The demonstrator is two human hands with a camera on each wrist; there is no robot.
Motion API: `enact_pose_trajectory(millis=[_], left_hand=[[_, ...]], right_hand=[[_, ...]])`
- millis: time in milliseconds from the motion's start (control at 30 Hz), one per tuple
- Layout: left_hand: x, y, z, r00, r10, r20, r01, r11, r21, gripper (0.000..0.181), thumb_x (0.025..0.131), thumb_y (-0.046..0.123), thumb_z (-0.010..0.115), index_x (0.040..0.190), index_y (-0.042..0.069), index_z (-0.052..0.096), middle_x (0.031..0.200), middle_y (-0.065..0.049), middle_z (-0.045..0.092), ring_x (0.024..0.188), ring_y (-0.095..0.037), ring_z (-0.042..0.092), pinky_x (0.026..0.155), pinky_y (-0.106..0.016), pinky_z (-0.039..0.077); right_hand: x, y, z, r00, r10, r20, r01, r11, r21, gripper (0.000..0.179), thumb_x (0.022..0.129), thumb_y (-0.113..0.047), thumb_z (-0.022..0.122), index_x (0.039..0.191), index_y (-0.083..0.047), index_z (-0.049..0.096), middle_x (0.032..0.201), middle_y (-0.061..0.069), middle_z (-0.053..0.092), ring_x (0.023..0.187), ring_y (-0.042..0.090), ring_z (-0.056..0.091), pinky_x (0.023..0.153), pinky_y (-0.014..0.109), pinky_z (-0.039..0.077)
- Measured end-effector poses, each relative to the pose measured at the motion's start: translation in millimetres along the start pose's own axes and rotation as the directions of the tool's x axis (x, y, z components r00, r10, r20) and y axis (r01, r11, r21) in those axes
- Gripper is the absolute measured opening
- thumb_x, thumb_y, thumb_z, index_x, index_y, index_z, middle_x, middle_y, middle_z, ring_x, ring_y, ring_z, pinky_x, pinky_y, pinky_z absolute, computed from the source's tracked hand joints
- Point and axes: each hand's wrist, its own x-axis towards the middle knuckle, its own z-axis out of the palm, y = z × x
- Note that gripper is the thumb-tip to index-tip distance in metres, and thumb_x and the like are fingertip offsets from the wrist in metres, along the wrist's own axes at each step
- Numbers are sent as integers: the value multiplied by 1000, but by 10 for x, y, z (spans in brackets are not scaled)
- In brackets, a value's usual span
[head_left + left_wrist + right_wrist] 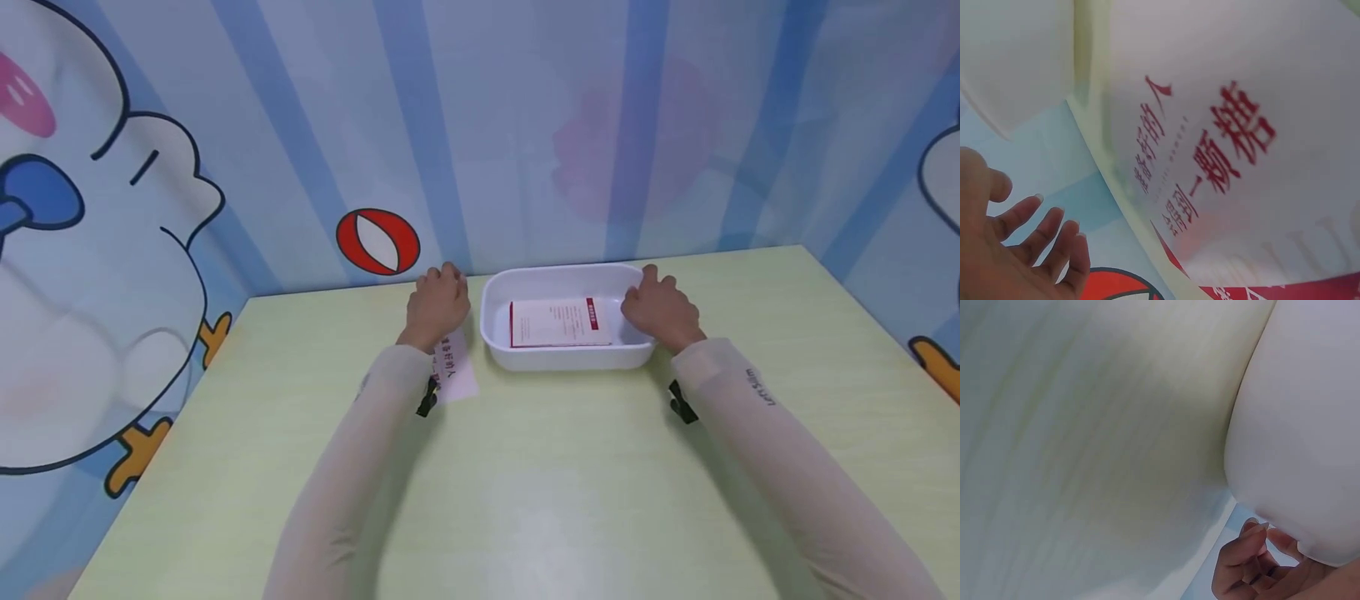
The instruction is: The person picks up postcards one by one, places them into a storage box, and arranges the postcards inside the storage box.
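Observation:
A white plastic basin (566,359) stands near the table's back edge. Inside it lies a white printed book (551,325) with red edging. My right hand (662,308) grips the basin's right end, its thumb over the rim and its fingers curled outside, as the right wrist view shows. To the left of the basin, my left hand (437,304) is above a second white printed book (1235,206), with large red characters and a red strip along one edge. Its fingers (1047,234) are loosely bent with nothing between them. Forearm and hand partly hide that book in the head view.
The pale yellow-green table (555,492) ends at a blue striped backdrop (510,133) with cartoon figures. A red and white ball (378,242) is printed on it, just behind my left hand. Dark straps (681,403) sit at both wrists.

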Motion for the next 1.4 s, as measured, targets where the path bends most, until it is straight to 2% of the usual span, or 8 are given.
enact_pose_trajectory(millis=[267, 400, 600, 733, 967, 1200, 1267, 1400], left_hand=[[-38, -106, 19, 999, -42, 31, 43, 999, -12, 43, 106, 38, 38, 133, 6, 48, 133, -18, 50, 123, -36, 43, 100, -56, 45], [-57, -159, 31, 995, -60, 79, 59, 998, 19, 44, 104, 43, 40, 129, 8, 49, 131, -18, 50, 121, -36, 44, 100, -56, 45], [-55, -203, -45, 985, -58, 160, 48, 997, 64, 47, 101, 47, 48, 127, 8, 50, 126, -17, 51, 118, -34, 42, 102, -54, 43], [-61, -249, -82, 975, -64, 214, 48, 996, 80, 49, 99, 48, 52, 127, 8, 51, 124, -16, 51, 117, -33, 41, 103, -52, 42], [-106, -331, -54, 953, -81, 293, 59, 995, 85, 49, 96, 49, 58, 124, 10, 51, 119, -15, 53, 115, -31, 43, 103, -51, 40], [-153, -386, -85, 927, -81, 367, 54, 995, 83, 56, 89, 48, 70, 126, 12, 51, 119, -14, 55, 114, -30, 46, 102, -48, 41], [-158, -393, -105, 921, -86, 381, 58, 995, 84, 58, 87, 47, 73, 127, 13, 50, 120, -14, 54, 115, -30, 45, 99, -47, 43], [-170, -411, -129, 918, -106, 382, 79, 993, 84, 60, 83, 45, 77, 128, 15, 50, 123, -13, 52, 117, -31, 45, 95, -46, 47]], right_hand=[[14, 7, 0, 1000, -2, -2, 2, 1000, 11, 63, 103, -32, 25, 152, 6, 14, 137, 38, 37, 111, 50, 52, 96, 66, 45], [19, 18, 0, 1000, -1, 6, 1, 1000, -5, 63, 103, -32, 24, 152, 6, 13, 137, 37, 37, 111, 49, 53, 96, 66, 45], [8, 13, -28, 1000, 0, -2, 0, 1000, -15, 63, 103, -32, 24, 151, 7, 14, 136, 37, 38, 112, 48, 52, 97, 67, 44], [-11, -1, -37, 1000, 9, 2, -9, 1000, -12, 63, 103, -32, 25, 152, 6, 14, 136, 36, 39, 113, 48, 52, 98, 67, 43], [-11, 1, -2, 1000, 6, 3, -6, 1000, -22, 63, 103, -32, 25, 152, 5, 14, 137, 36, 38, 114, 49, 52, 98, 67, 43], [-5, -11, 17, 1000, 22, -6, -22, 999, -29, 63, 103, -33, 26, 152, 5, 15, 137, 36, 39, 114, 49, 52, 99, 67, 43], [-7, -15, 16, 1000, 25, -8, -25, 999, -29, 63, 103, -33, 26, 152, 5, 16, 137, 36, 40, 115, 49, 52, 99, 68, 43], [-13, -25, 6, 1000, 25, -9, -25, 999, -26, 62, 103, -32, 27, 152, 5, 16, 136, 35, 40, 114, 48, 52, 99, 67, 44]])
